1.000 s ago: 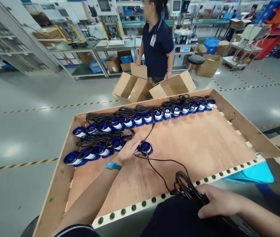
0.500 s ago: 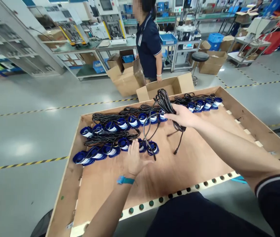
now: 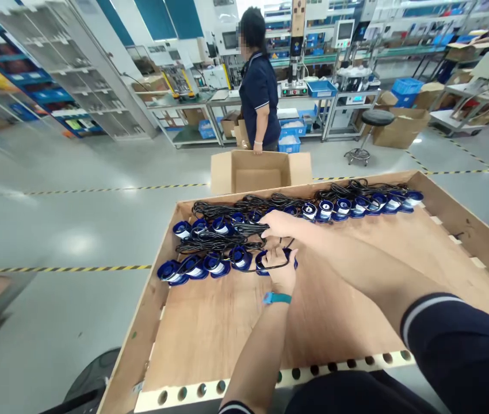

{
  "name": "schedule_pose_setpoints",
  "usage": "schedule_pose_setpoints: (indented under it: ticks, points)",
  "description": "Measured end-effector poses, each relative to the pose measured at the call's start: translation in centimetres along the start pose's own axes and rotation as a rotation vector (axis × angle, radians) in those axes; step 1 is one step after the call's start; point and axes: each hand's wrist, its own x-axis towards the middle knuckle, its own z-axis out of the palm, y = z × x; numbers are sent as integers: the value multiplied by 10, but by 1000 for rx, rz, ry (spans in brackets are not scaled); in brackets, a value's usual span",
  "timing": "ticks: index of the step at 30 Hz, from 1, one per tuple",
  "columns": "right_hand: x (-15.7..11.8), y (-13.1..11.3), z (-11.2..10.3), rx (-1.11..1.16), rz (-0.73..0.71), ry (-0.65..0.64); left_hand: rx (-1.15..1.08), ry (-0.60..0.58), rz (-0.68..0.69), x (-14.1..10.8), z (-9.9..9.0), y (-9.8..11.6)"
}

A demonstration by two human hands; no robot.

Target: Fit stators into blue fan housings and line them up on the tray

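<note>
Cable bundle [image 3: 249,229] in right hand [image 3: 278,223], left hand [image 3: 281,270] at two units [image 3: 261,264]

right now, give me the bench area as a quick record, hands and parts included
left hand: left hand over the right end of the front row, a thin black cable across it
right hand: right hand at the right end of a black cable coil, grip unclear
parts: blue parts with white labels, front row and longer back row
container: wooden tray, holed strip on the near side
beyond: open cardboard box, a person's hand at its far edge
</note>
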Motion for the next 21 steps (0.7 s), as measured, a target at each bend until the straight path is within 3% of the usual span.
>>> schedule_pose_setpoints:
  ticks: [3, 5, 7, 10, 12, 14, 16, 19, 21]
  points:
    - [7, -3, 14, -21, 122, 67, -50, -5, 122, -2, -11, -10]
    - [-8, 4, 27, -19, 162, 161, -106, -29, 290, -16, -29, -32]
    - [-38, 14, 45, 71, 110, 245, -168, -93, 410, -37, -51, -62]
    - [-85, 27, 84, 332, -45, 260, -283, -110, 344, -65, -79, -97]
    - [-105, 30, 111, 416, -76, 208, -351, -55, 224, -68, -88, -103]
    - [-109, 29, 133, 402, -39, 182, -387, -30, 149, -51, -89, -95]
    - [-102, 24, 147, 367, 10, 202, -370, -72, 66, -18, -83, -81]
    - [-86, 13, 155, 280, 77, 260, -298, -193, -71, 41, -69, -69]
    - [-80, 5, 156, 198, 136, 268, -272, -319, -83, 76, -66, -72]
